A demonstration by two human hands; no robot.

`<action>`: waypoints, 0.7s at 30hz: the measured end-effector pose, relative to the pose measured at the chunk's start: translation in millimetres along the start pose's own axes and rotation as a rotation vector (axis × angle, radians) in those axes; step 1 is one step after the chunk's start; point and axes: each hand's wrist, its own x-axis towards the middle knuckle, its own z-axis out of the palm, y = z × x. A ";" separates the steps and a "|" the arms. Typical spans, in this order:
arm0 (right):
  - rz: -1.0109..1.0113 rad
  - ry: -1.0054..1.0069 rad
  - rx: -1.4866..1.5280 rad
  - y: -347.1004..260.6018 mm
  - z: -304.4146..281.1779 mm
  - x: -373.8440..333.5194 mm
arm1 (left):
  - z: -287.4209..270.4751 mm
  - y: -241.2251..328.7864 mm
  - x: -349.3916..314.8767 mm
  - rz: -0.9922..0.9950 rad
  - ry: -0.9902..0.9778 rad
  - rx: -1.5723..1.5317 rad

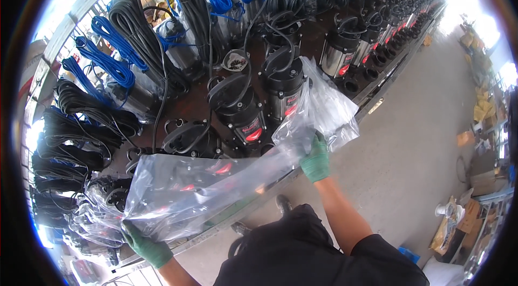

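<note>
Clear plastic bag [189,194] held stretched lengthwise along the near edge of the table [184,104], over its left part. Red labels of pumps are seen through the film; whether the pumps are touched by it cannot be told.

Left hand [147,245], green-gloved: the bag's lower left corner is pinched between thumb and fingers, just off the near edge. Right hand [315,161], also gloved: the opposite end is gripped, fingers curled into the film, tips partly hidden. A loose bundle of clear film [329,111] is spread just beyond the right hand, against a steel-bodied pump [283,89]; whether it is joined to the held bag cannot be made out.

A second black-topped pump [241,116] is set close behind the bag. Further pumps are lined up toward the table's far right corner. Coils of black cable [135,30] and blue cable [113,70] are stood up along the far side and left end. A bowl of small dark parts [236,60] is placed among them.

Step in hand, as judged: the bag is being straightened and its ends controlled. For the next move, the mouth would need to be found and parted, with the film kept clear of pump handles and cables so that it is not snagged.
</note>
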 end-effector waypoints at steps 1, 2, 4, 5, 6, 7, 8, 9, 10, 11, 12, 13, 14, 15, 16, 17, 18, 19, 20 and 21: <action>-0.033 0.023 -0.046 -13.4 -4.5 0.0 | 0.5 3.3 -3.9 0.009 0.093 -0.049; -0.066 0.051 -0.092 -20.3 -7.0 -0.7 | -1.1 8.5 -6.7 0.029 0.074 -0.036; 0.166 -0.009 0.236 -22.4 -7.6 -15.9 | -30.9 -8.5 1.8 0.146 0.043 0.171; 0.277 -0.052 0.401 -26.8 -6.3 -25.7 | -44.2 -11.6 1.8 0.118 0.037 0.187; 0.206 -0.004 0.319 -43.8 -13.1 -29.4 | -40.6 -2.3 -13.8 -0.070 0.052 0.022; 0.121 0.024 0.264 -77.0 -27.9 -27.5 | -33.2 4.5 -30.4 -0.107 0.091 0.053; 0.041 0.062 0.221 -107.7 -44.7 -26.4 | -35.9 -4.6 -38.8 -0.096 0.010 0.121; 0.125 -0.081 0.423 -130.1 -62.7 -36.8 | -33.6 -17.0 -46.3 -0.085 -0.085 0.184; 0.213 -0.261 0.636 -154.8 -76.4 -47.1 | -39.4 -25.4 -56.8 -0.060 -0.156 0.253; -0.014 -0.445 0.611 -183.6 -85.3 -41.8 | -14.3 -18.8 -67.0 -0.114 -0.251 0.218; -0.249 -0.617 0.587 -209.7 -86.4 -36.9 | 3.5 -9.5 -77.8 -0.165 -0.328 0.192; -0.179 -0.798 0.734 -229.9 -79.9 -35.5 | 26.4 -4.2 -86.6 -0.226 -0.414 0.163; -0.114 -0.973 0.872 -251.5 -71.6 -35.8 | 33.4 -5.6 -87.3 -0.236 -0.533 0.087; -0.034 -1.017 0.850 -266.7 -59.8 -39.7 | 38.6 -1.4 -90.8 -0.277 -0.561 0.042; 0.050 -1.059 0.827 -278.7 -45.9 -45.8 | 41.6 5.3 -93.6 -0.320 -0.589 0.001; 0.128 -1.099 0.799 -286.7 -35.2 -50.0 | 43.3 12.1 -94.3 -0.315 -0.592 0.020; 0.115 -1.078 0.814 -291.6 -27.1 -52.8 | 42.6 16.6 -93.5 -0.312 -0.597 0.039; 0.105 -1.054 0.829 -295.3 -19.7 -55.5 | 38.3 13.3 -90.3 -0.338 -0.595 0.018; 0.095 -1.032 0.845 -298.0 -14.4 -57.7 | 36.8 15.2 -89.0 -0.323 -0.589 0.032; 0.117 -1.035 0.874 -299.5 -10.8 -61.4 | 36.2 17.0 -87.6 -0.310 -0.585 0.046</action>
